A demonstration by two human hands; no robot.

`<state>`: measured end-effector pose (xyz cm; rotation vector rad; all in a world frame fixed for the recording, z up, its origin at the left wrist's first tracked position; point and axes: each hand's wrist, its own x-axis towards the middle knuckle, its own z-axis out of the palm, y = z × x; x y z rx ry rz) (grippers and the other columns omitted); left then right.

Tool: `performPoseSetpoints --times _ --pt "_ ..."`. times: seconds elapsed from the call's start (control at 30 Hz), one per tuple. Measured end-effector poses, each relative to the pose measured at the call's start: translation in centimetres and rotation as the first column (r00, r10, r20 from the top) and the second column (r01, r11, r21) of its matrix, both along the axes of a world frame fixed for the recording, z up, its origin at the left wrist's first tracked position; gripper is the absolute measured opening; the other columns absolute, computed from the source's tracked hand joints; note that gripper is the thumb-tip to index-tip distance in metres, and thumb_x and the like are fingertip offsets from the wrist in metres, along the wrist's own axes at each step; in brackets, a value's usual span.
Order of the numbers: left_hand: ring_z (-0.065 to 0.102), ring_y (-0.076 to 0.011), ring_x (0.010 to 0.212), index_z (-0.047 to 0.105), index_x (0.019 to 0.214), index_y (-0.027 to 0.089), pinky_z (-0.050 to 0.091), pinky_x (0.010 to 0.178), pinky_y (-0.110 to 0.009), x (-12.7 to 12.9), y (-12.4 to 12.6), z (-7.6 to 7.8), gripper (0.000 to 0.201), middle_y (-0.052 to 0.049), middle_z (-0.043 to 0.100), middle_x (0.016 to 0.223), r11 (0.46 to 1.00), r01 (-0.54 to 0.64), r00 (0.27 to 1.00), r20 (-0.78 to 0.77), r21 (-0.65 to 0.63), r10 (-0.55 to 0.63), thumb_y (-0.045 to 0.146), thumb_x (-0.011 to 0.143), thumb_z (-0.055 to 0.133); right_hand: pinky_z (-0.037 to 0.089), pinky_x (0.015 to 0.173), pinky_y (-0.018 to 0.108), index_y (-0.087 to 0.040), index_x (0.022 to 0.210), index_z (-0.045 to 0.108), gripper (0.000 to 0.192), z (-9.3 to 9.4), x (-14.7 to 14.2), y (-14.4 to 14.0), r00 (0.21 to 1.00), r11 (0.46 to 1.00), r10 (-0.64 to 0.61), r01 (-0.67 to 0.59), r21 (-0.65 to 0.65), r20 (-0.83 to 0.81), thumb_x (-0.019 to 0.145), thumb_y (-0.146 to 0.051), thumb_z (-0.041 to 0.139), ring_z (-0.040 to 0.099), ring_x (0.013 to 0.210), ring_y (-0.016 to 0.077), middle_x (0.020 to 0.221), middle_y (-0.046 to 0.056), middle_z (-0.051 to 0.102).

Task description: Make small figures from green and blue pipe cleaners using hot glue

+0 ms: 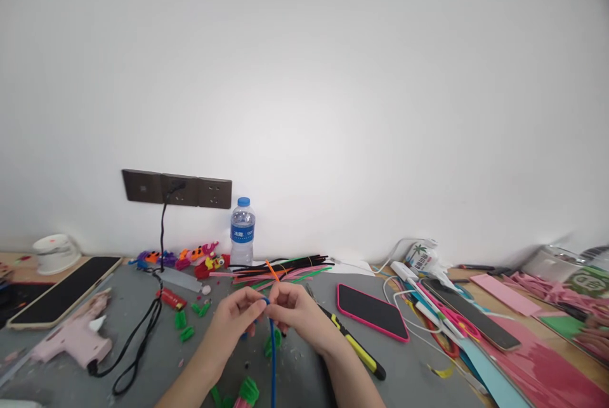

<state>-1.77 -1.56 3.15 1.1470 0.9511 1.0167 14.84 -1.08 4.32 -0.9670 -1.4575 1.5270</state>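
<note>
My left grip (240, 311) and right grip (292, 311) both pinch a blue pipe cleaner (273, 363) above the desk (162, 371); yellow-black tool (360, 351), pink-edged phone (372, 311) lie to the right.

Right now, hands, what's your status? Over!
Left fingers and right fingers pinching blue strand. Strand runs down out of view. Close by: green tuft, yellow-black tool.

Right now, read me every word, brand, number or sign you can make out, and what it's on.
Nothing reads with certainty.
Blue bottle label: white characters, too blurred.
White packet: characters beside a palm tree, too small.
Green printed label, far right: too blurred.
</note>
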Motion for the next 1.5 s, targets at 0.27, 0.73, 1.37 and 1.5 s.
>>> performPoseSetpoints --times 0.27,0.73,1.37,1.5 --pt "0.047 -0.0131 0.054 0.064 0.069 0.016 0.033 0.051 -0.024 -1.0 0.8 -0.6 0.022 0.003 0.053 0.057 0.956 0.276 0.92 -0.317 0.105 -0.231 0.037 0.077 0.066 0.029 0.049 0.019 -0.016 0.063 0.054 0.014 0.0 1.5 -0.5 0.958 0.988 0.138 -0.152 0.039 0.252 0.071 -0.015 0.066 0.038 0.052 0.0066 0.056 -0.007 0.047" --pt "0.041 -0.0128 0.053 0.06 0.072 0.019 0.031 0.051 -0.024 -0.7 0.7 -0.6 0.035 0.005 0.044 0.056 0.97 0.211 0.956 -0.23 0.122 -0.179 0.053 0.082 0.059 0.034 0.034 0.016 -0.016 0.074 0.059 0.027 -0.3 1.6 -0.1 0.986 0.992 0.113 -0.104 -0.074 0.125 0.075 -0.038 0.074 0.045 0.034 0.0049 0.05 -0.006 0.057" --pt "0.053 -0.0156 0.064 0.057 0.062 0.019 0.047 0.061 -0.027 0.3 0.4 -0.9 0.033 0.002 0.054 0.063 0.988 -0.032 0.921 0.38 -0.148 0.087 0.044 0.068 0.079 0.039 0.044 0.02 -0.017 0.073 0.055 0.046 -1.1 -2.0 0.5 0.987 0.989 -0.147 0.148 0.011 -0.064 0.066 -0.057 0.075 0.053 0.042 0.0084 0.056 -0.004 0.06" --pt "0.047 -0.013 0.064 0.055 0.061 0.019 0.043 0.06 -0.023 0.1 0.4 -0.7 0.036 0.004 0.048 0.064 0.985 -0.071 0.942 0.314 -0.158 0.118 0.044 0.066 0.081 0.031 0.04 0.019 -0.017 0.072 0.054 0.045 -0.8 -1.8 0.5 0.983 0.984 -0.174 0.176 0.036 -0.059 0.067 -0.057 0.075 0.04 0.039 0.0052 0.052 -0.007 0.052"
